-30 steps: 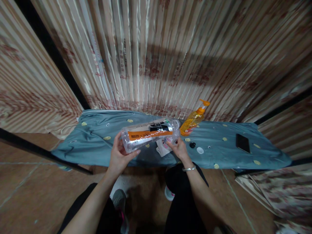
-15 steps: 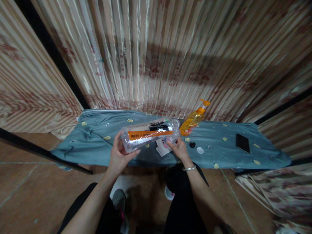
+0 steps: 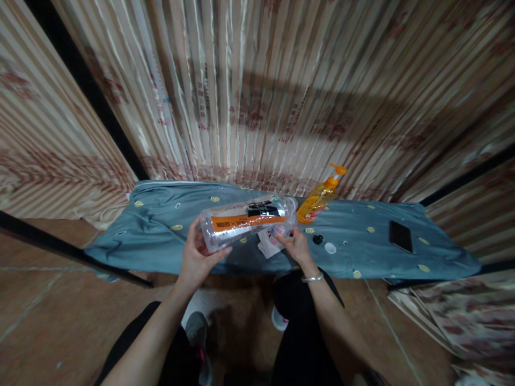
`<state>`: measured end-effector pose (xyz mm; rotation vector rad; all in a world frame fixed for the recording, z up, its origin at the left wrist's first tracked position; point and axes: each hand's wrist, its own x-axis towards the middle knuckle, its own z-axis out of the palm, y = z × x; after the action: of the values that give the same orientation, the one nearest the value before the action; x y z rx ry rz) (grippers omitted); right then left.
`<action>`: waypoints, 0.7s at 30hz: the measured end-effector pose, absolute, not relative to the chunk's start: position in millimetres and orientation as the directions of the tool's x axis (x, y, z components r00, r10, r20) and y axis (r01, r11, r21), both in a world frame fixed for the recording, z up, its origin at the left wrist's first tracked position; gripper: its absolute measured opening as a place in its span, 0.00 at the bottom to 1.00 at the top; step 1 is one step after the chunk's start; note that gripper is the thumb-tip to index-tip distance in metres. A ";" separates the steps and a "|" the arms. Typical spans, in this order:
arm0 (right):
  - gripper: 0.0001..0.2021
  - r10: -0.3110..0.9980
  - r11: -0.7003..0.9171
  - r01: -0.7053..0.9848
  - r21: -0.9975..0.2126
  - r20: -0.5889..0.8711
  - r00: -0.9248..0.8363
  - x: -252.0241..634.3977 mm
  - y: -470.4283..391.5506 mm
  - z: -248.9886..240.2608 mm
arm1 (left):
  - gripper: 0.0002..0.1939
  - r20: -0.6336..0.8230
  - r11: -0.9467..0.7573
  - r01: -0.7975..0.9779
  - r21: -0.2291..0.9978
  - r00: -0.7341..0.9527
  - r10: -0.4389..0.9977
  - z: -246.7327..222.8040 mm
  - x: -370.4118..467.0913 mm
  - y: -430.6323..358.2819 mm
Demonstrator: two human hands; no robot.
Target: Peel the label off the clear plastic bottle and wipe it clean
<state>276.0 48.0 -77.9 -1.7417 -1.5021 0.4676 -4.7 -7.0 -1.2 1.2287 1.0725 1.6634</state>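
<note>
A large clear plastic bottle [image 3: 249, 221] with an orange, black and white label lies sideways between my hands, over the blue cloth. My left hand [image 3: 200, 253] grips its base end, thumb below. My right hand [image 3: 294, 244] holds it near the neck end, which points right. Under the neck, a small whitish packet or cloth [image 3: 269, 244] shows partly. Just beyond my right hand stands a pump bottle [image 3: 317, 201] of yellow-orange liquid. A small black cap-like piece [image 3: 317, 239] and a white round disc [image 3: 330, 247] lie to the right of my right hand.
The narrow table wears a blue cloth [image 3: 145, 230] with yellow pineapple prints. A black phone [image 3: 400, 236] lies toward its right end. Striped curtains [image 3: 225, 107] hang behind, with dark poles [image 3: 86, 86] at the sides. My legs and shoes are below the front edge.
</note>
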 end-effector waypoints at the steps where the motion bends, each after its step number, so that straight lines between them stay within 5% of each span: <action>1: 0.24 0.949 -0.005 0.668 -0.745 0.206 0.237 276.0 48.0 -78.2 | 0.43 0.302 -0.330 -0.106 0.938 -0.218 0.928 -1.4 -4.9 -7.0; 21: 0.24 0.952 -0.010 0.667 -0.745 0.197 0.235 276.2 47.9 -78.5 | 0.44 0.275 -0.307 -0.129 0.943 -0.216 0.937 0.2 -4.7 -7.9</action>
<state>276.2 47.9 -78.5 -1.7494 -1.5044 0.4734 -4.7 -7.9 0.2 1.1982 1.0707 1.6485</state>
